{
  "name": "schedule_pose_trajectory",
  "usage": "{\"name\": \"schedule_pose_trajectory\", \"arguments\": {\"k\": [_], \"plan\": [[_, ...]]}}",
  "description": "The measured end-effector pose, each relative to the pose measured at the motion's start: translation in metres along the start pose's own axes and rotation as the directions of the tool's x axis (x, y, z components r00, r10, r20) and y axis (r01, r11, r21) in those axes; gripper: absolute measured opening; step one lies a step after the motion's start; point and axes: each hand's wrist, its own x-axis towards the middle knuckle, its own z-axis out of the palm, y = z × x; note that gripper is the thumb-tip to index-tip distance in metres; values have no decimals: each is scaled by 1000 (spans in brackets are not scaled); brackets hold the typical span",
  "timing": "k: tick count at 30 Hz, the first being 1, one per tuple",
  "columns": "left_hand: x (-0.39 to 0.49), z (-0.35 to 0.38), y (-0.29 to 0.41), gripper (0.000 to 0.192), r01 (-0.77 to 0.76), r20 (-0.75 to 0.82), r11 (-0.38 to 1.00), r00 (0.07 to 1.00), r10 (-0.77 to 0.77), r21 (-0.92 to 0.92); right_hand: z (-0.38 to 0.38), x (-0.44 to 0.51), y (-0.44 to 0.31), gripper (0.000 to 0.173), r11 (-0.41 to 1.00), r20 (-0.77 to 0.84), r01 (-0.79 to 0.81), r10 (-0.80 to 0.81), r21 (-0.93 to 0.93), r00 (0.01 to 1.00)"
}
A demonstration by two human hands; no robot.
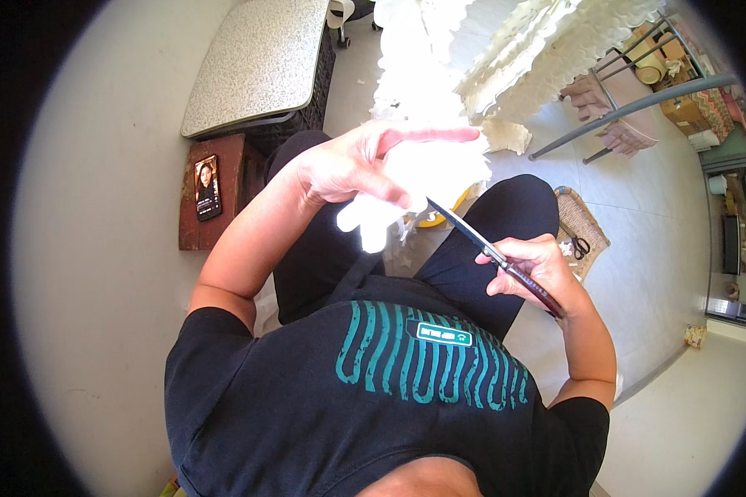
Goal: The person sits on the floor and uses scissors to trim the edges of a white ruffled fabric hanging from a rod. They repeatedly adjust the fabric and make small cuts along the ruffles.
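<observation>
My left hand (pixel 354 158) grips a bundle of white material (pixel 432 164), with the thumb below and the index finger stretched along its top. Glare washes out its detail, but rounded, finger-like ends stick out below the hand. My right hand (pixel 534 264) holds a narrow-bladed knife (pixel 463 230) by its dark brown handle. The blade points up and left, its tip at the lower edge of the bundle; whether it touches cannot be told. Between my knees, partly hidden under the bundle, is a yellow rim (pixel 438 217) with white scraps near it.
Long frilled white strips (pixel 528 56) extend beyond my hands. A phone (pixel 207 187) lies on a red-brown wooden box (pixel 189 233), beside a speckled board (pixel 261 62) on a black crate. Black scissors (pixel 579 247) rest on a woven tray (pixel 575 208). Pinkish gloves (pixel 625 133) hang near a grey metal rail (pixel 634 102).
</observation>
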Motion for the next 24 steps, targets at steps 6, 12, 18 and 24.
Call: {"name": "schedule_pose_trajectory", "arguments": {"k": [6,12,18,24], "plan": [[-1,3,-3,96,4,-89,999,996,-7,-35,4,2,10,41,1000,-58,0,1,17,998],[1,14,-7,93,-71,-233,996,969,83,59,20,7,18,30,897,-33,-176,207,405,978],[0,17,-13,89,-107,-353,994,929,109,24,51,23,32,34,788,-96,-17,97,616,991],[3,29,-17,87,-151,-438,977,876,203,149,66,39,28,43,800,-202,80,53,594,978]]}}
